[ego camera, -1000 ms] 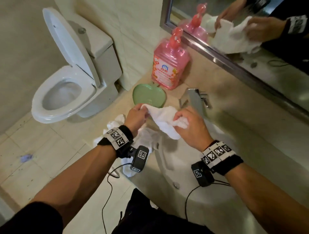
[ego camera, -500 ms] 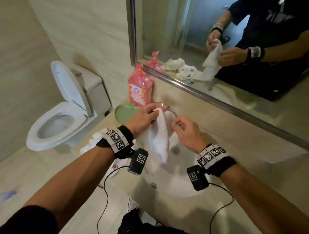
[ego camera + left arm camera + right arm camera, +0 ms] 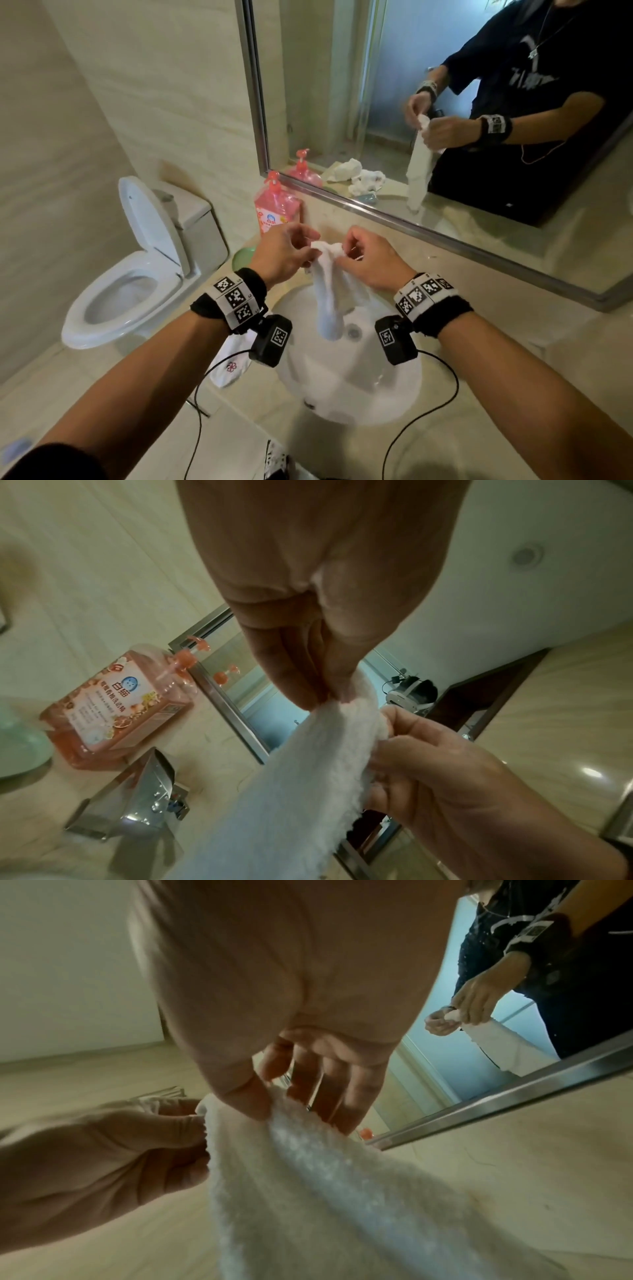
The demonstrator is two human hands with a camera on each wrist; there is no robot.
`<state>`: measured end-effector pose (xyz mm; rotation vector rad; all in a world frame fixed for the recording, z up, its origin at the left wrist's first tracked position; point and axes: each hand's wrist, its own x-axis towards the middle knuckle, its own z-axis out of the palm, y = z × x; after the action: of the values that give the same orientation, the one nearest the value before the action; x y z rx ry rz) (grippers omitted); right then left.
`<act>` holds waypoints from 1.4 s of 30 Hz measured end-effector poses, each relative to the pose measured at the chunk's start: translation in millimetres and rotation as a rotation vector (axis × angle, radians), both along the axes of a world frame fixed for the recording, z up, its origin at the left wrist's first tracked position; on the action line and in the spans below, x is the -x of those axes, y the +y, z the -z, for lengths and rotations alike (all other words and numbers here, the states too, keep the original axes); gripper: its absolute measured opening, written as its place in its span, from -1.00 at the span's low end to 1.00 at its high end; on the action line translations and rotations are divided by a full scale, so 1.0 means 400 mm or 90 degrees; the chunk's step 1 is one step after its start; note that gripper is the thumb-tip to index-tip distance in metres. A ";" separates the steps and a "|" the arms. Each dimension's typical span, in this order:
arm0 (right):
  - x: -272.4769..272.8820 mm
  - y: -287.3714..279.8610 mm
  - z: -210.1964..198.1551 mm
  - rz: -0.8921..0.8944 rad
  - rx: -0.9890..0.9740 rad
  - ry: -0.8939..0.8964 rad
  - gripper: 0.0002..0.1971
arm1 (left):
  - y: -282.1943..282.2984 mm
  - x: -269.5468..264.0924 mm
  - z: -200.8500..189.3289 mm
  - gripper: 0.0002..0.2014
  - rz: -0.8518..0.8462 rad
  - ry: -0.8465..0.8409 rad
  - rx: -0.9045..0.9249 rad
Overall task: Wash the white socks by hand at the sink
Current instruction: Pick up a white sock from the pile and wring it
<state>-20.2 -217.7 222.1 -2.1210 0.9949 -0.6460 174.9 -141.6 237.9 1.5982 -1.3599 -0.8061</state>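
A fluffy white sock (image 3: 329, 298) hangs by its cuff above the round white sink (image 3: 383, 397). My left hand (image 3: 291, 251) pinches the cuff's left side between thumb and fingertips; the pinch shows in the left wrist view on the sock (image 3: 308, 772). My right hand (image 3: 363, 258) pinches the cuff's right side, and the right wrist view shows its thumb pressed on the sock (image 3: 308, 1177). The toe dangles close over the drain (image 3: 352, 331). Another white sock (image 3: 228, 366) with a red flower mark lies on the counter left of the sink, partly behind my left wrist.
A pink soap pump bottle (image 3: 276, 209) stands at the back left by the mirror (image 3: 445, 102). A green dish (image 3: 244, 258) sits in front of it. The chrome faucet (image 3: 137, 799) is under my hands. An open toilet (image 3: 137, 274) stands left of the counter.
Both hands have risen and drawn together at the cuff, so the sock now hangs straight down over the sink instead of being bunched between them. The head view has tilted up toward the mirror.
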 end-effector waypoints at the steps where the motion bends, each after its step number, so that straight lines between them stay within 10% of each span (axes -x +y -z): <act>1: 0.003 -0.004 0.000 0.015 0.027 0.001 -0.72 | -0.002 0.001 0.000 -0.81 -0.007 -0.007 0.002; 13: 0.057 -0.048 -0.019 0.054 0.013 0.067 -0.93 | -0.025 -0.033 0.043 -0.75 0.143 -0.280 -0.046; 22: 0.010 -0.051 0.028 0.240 -0.079 -0.108 -0.62 | -0.078 0.022 0.102 -0.71 0.009 0.117 -0.080; 26: -0.083 0.025 0.051 0.153 -0.052 -0.108 -0.72 | -0.120 0.092 0.069 -0.77 -0.013 0.353 -0.104; 42: -0.032 -0.026 0.036 0.129 -0.071 -0.045 -0.63 | -0.083 0.012 0.003 -0.65 0.112 0.394 -0.178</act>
<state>-7.4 -228.1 207.8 -1.9028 1.1892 -0.7400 170.2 -174.7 236.6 1.2743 -0.9674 -1.5042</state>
